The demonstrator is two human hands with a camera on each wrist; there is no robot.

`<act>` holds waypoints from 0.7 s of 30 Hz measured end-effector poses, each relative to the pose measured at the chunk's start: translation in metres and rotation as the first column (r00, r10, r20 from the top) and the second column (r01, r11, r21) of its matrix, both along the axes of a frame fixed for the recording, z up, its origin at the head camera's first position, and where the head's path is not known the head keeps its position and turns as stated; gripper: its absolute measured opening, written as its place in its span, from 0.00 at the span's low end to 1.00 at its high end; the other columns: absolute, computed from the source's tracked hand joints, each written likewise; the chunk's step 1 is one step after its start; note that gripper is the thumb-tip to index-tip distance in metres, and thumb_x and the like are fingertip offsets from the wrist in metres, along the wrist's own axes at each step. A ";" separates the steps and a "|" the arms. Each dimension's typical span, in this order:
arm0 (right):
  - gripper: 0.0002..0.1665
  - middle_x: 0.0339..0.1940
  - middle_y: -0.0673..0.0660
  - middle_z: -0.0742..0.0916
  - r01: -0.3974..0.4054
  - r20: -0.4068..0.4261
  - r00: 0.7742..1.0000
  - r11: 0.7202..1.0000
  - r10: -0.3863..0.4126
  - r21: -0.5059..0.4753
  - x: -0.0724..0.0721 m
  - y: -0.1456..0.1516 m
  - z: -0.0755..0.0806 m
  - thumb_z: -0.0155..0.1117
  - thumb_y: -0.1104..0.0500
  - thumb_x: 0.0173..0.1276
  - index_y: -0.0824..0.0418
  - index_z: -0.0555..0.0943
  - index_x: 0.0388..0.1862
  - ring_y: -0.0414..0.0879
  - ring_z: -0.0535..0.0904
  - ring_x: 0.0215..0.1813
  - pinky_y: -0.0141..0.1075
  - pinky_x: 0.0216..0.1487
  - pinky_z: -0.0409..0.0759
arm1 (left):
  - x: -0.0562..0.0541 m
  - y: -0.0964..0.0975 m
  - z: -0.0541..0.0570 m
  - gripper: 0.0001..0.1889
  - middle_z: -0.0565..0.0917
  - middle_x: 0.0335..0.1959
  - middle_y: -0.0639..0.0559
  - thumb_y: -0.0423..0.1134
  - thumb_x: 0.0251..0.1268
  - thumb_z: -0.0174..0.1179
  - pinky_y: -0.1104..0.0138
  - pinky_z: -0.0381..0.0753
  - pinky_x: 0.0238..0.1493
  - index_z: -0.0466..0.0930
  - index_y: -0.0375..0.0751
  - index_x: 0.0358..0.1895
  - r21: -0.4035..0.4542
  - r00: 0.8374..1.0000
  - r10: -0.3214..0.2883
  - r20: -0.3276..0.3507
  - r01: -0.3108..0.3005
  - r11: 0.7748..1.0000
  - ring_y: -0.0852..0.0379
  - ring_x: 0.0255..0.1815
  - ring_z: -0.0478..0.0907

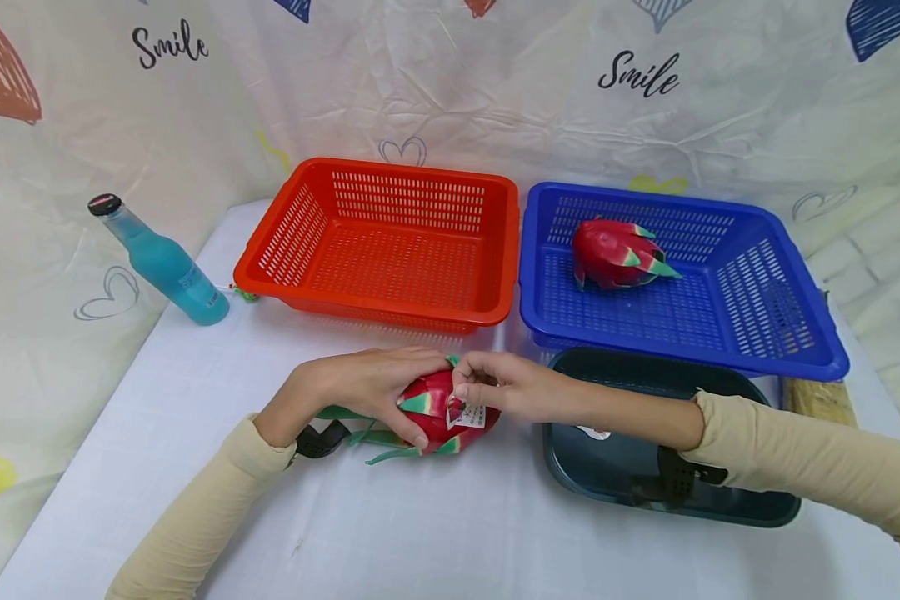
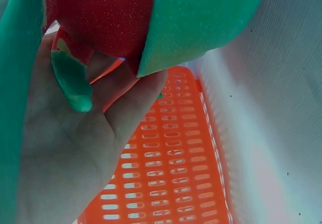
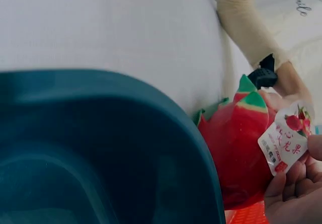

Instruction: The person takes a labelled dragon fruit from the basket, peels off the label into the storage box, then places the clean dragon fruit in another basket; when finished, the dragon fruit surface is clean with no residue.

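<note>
A red dragon fruit (image 1: 435, 385) with green-tipped scales lies on the white table in front of the baskets. My left hand (image 1: 371, 385) grips it from the left side, thumb toward me and fingers over the far side; in the left wrist view its scales (image 2: 201, 22) hang over the palm. At the fruit's right end, my right hand (image 1: 513, 387) pinches the edge of a white label (image 3: 284, 143) printed with a dragon fruit picture. The label stands partly off the red skin in the right wrist view.
An orange-red basket (image 1: 412, 321) stands behind the hands. Beside it, a blue basket (image 1: 690, 350) contains another dragon fruit (image 1: 607, 252). Under my right forearm sits a dark green tray (image 1: 607, 475) with a white sticker (image 1: 594, 432) inside. A blue bottle (image 1: 168, 267) stands at the left.
</note>
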State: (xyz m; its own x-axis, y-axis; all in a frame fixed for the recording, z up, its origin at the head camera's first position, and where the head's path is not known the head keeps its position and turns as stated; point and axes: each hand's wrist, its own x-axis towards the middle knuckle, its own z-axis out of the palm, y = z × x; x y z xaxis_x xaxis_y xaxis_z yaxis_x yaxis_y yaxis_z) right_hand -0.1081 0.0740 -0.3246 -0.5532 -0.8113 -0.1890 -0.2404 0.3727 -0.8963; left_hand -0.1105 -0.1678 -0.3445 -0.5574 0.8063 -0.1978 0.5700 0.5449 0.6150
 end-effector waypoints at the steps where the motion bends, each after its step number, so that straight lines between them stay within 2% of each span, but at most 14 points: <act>1: 0.09 0.33 0.55 0.79 -0.001 0.012 1.000 1.000 0.001 -0.001 -0.001 0.000 0.000 0.54 0.56 0.75 0.62 0.75 0.43 0.45 0.74 0.39 0.36 0.37 0.78 | 0.000 0.000 0.000 0.35 0.74 0.48 0.68 0.65 0.44 0.71 0.74 0.79 0.47 0.68 0.60 0.56 0.001 1.000 0.000 0.003 0.000 1.000 0.70 0.53 0.69; 10: 0.10 0.33 0.52 0.77 0.031 0.164 0.986 1.000 -0.030 -0.005 -0.007 0.003 -0.005 0.52 0.56 0.75 0.63 0.74 0.43 0.46 0.72 0.40 0.33 0.39 0.74 | 0.000 -0.001 0.000 0.38 0.73 0.51 0.68 0.65 0.44 0.72 0.73 0.79 0.51 0.67 0.59 0.59 -0.004 1.000 -0.001 0.013 0.001 1.000 0.70 0.56 0.67; 17: 0.11 0.32 0.51 0.76 0.043 0.227 0.973 0.999 -0.043 0.008 -0.012 0.008 -0.007 0.51 0.54 0.75 0.61 0.74 0.44 0.48 0.72 0.40 0.39 0.42 0.73 | 0.001 -0.001 0.001 0.40 0.73 0.55 0.68 0.64 0.44 0.72 0.72 0.79 0.52 0.66 0.59 0.62 -0.024 0.999 0.016 0.030 -0.015 1.000 0.70 0.59 0.66; 21: 0.10 0.36 0.51 0.76 0.067 0.318 0.946 0.997 -0.055 -0.026 -0.015 0.010 -0.008 0.48 0.55 0.76 0.61 0.72 0.44 0.47 0.73 0.44 0.36 0.46 0.75 | 0.001 0.000 0.002 0.42 0.73 0.56 0.68 0.62 0.43 0.73 0.72 0.80 0.50 0.65 0.59 0.63 -0.027 0.999 0.020 0.036 -0.019 0.999 0.70 0.60 0.65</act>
State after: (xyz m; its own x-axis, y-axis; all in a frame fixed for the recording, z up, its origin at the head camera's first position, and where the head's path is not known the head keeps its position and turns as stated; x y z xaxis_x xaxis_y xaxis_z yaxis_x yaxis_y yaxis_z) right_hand -0.1233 0.0836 -0.3329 -0.5181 -0.7872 -0.3345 0.0808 0.3443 -0.9354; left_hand -0.1097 -0.1674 -0.3428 -0.5652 0.7894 -0.2397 0.5364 0.5724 0.6202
